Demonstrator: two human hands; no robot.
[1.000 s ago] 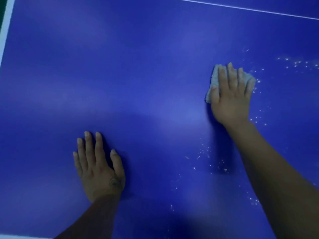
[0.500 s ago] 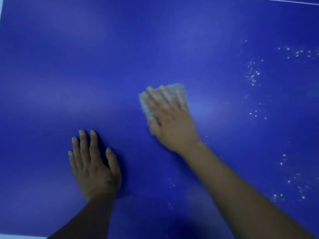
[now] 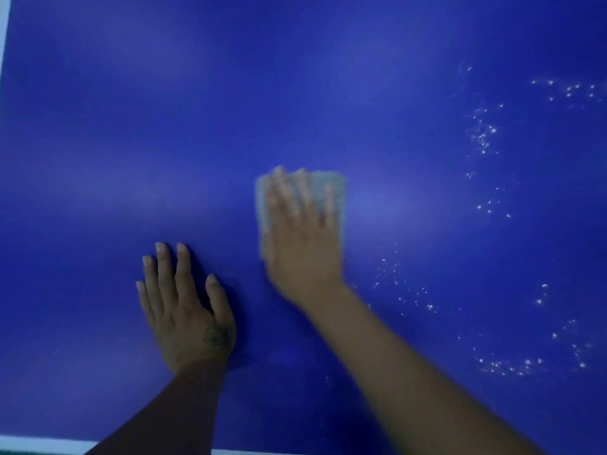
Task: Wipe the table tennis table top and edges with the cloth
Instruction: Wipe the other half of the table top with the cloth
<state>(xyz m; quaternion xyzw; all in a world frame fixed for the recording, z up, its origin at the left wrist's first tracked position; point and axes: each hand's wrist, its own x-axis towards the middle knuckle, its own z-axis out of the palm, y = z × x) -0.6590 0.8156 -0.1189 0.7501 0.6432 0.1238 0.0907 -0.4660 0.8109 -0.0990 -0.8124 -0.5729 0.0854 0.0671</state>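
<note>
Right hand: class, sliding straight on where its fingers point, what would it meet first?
The way looks free: beyond the right hand and cloth, only bare table top shows; white specks lie rightward.

**Setting: indoor games space, table tennis playing surface**

One flat, matte blue counter fills nearly the whole view. A white border line runs along its left edge, and a second white line runs along the near edge. The colour and edge markings match a table tennis top. Soft, pale glare patches on the blue suggest indoor lamp light. Scattered white specks lie on the right part. Home, club or sports hall: cannot tell from this view.
</note>
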